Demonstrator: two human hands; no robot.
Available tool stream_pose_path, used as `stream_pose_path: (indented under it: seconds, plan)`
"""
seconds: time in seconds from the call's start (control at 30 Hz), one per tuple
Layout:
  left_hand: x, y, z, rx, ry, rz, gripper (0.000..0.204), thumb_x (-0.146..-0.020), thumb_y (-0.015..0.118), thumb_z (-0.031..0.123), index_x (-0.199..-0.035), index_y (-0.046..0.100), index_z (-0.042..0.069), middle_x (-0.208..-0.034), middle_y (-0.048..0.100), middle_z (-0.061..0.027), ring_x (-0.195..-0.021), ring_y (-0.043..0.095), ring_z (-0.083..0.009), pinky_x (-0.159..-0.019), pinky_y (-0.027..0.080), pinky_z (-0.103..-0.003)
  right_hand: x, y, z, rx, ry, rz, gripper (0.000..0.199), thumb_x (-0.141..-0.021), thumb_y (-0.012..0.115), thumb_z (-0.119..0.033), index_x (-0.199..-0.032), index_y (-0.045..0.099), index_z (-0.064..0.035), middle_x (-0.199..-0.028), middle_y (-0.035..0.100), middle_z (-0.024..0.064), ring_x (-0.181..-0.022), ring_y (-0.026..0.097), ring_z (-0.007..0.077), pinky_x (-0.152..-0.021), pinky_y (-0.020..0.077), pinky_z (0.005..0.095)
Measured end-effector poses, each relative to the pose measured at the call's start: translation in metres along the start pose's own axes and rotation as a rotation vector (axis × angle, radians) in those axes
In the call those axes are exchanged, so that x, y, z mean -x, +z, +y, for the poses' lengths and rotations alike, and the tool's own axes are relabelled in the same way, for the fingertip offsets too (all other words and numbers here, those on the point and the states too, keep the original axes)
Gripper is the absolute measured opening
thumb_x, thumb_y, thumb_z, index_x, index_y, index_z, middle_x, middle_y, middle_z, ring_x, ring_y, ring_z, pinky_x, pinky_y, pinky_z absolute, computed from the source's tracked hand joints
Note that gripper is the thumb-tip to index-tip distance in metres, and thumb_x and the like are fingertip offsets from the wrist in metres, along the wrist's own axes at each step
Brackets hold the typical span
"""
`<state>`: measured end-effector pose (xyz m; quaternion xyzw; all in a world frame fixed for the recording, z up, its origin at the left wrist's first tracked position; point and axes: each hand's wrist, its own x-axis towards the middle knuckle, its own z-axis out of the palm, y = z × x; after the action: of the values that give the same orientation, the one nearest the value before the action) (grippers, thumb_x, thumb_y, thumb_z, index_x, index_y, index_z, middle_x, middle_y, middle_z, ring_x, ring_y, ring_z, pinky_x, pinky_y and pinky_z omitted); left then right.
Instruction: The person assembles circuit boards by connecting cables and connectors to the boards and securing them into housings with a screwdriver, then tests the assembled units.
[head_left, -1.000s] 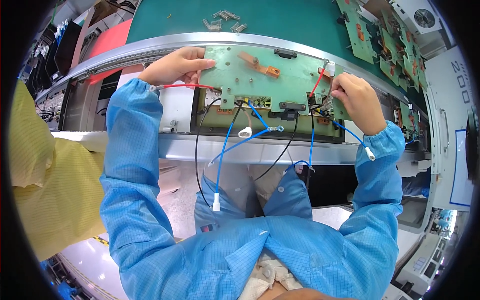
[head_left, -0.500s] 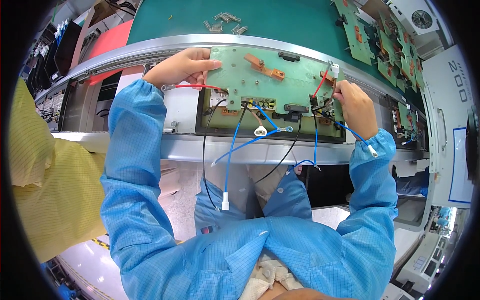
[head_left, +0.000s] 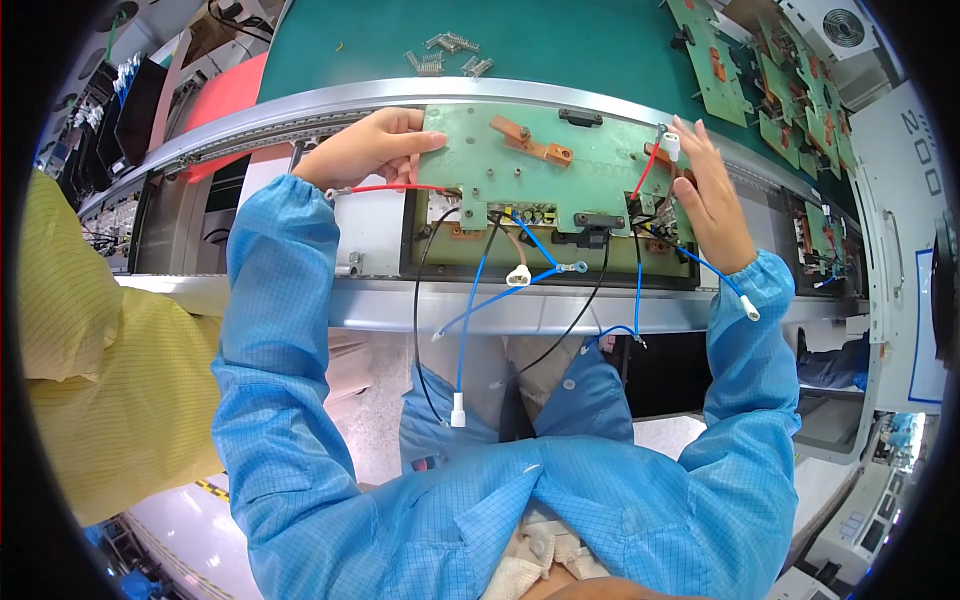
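Note:
A green fixture plate [head_left: 520,182] with brown clamp bars [head_left: 532,143] lies over a circuit board [head_left: 530,213] in a dark frame on the rail. My left hand [head_left: 385,152] grips the plate's left edge, thumb on top and fingertips hidden beneath. Along the right edge lies my right hand [head_left: 714,200], fingers stretched out and thumb apart, beside a white connector [head_left: 672,147] and a red wire [head_left: 647,172]. Another red wire [head_left: 395,187] with a ring terminal passes below my left hand. Black and blue wires [head_left: 470,325] hang over the front edge, some ending in white connectors [head_left: 458,411].
Small metal springs [head_left: 447,53] lie on the green mat [head_left: 560,50] beyond the metal rail [head_left: 330,102]. More green plates [head_left: 712,68] stand at the far right. A person in a yellow garment [head_left: 120,370] is close on my left.
My right hand's fingers have uncurled from beside the wires and now stretch up along the plate's right edge. My left hand keeps its grip. The whole view has shifted slightly.

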<state>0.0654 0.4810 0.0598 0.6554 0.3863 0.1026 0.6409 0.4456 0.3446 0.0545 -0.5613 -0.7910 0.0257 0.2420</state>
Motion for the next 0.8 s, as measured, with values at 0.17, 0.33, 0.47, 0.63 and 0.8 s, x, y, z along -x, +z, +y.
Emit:
stream_pose_path:
  seconds: [0.17, 0.33, 0.47, 0.63, 0.8]
  plan:
    - [0.005, 0.003, 0.007, -0.165, 0.005, 0.111, 0.035, -0.089, 0.064, 0.029, -0.105, 0.054, 0.0, -0.079, 0.06, -0.005, -0.065, 0.058, -0.0074, -0.057, 0.048, -0.02, 0.007, 0.003, 0.001, -0.322, 0.157, -0.084, 0.052, -0.099, 0.038, -0.033, -0.141, 0.034, -0.0026, -0.147, 0.033, 0.017, -0.139, 0.025, 0.0321, -0.112, 0.0193, 0.0377]
    - [0.002, 0.019, 0.003, -0.466, 0.587, 0.475, 0.044, -0.088, 0.062, 0.018, -0.126, 0.047, 0.003, -0.112, 0.059, -0.0128, -0.109, 0.055, -0.0226, -0.091, 0.047, -0.033, 0.011, 0.012, 0.008, -0.218, 0.095, -0.068, 0.053, -0.1, 0.038, -0.033, -0.14, 0.033, 0.0019, -0.147, 0.032, 0.0184, -0.138, 0.027, 0.0307, -0.112, 0.0194, 0.0356]
    - [-0.007, 0.027, 0.011, -0.791, 0.726, 0.236, 0.043, -0.084, 0.051, 0.001, -0.126, 0.049, 0.007, -0.117, 0.058, -0.0113, -0.116, 0.05, -0.028, -0.1, 0.04, -0.036, 0.012, 0.009, 0.01, -0.167, 0.041, -0.04, 0.052, -0.099, 0.035, -0.035, -0.136, 0.039, 0.0017, -0.143, 0.036, 0.0188, -0.135, 0.031, 0.0332, -0.111, 0.021, 0.0376]
    - [-0.019, 0.035, 0.021, -0.735, 0.634, 0.307, 0.023, -0.085, 0.049, 0.005, -0.108, 0.053, 0.003, -0.104, 0.057, -0.0141, -0.095, 0.055, -0.0321, -0.085, 0.044, -0.036, 0.003, -0.003, 0.005, -0.128, 0.018, -0.068, 0.052, -0.099, 0.032, -0.038, -0.13, 0.046, 0.0004, -0.136, 0.042, 0.018, -0.127, 0.037, 0.0339, -0.108, 0.0242, 0.0372]
    - [-0.026, 0.047, 0.03, -0.817, 0.55, 0.387, 0.023, -0.089, 0.048, 0.012, -0.109, 0.054, 0.003, -0.105, 0.059, -0.0146, -0.097, 0.056, -0.0333, -0.085, 0.045, -0.037, -0.007, -0.01, 0.003, -0.15, 0.107, -0.073, 0.049, -0.097, 0.036, -0.041, -0.124, 0.055, -0.0049, -0.132, 0.046, 0.0162, -0.121, 0.041, 0.0355, -0.106, 0.0278, 0.0407]
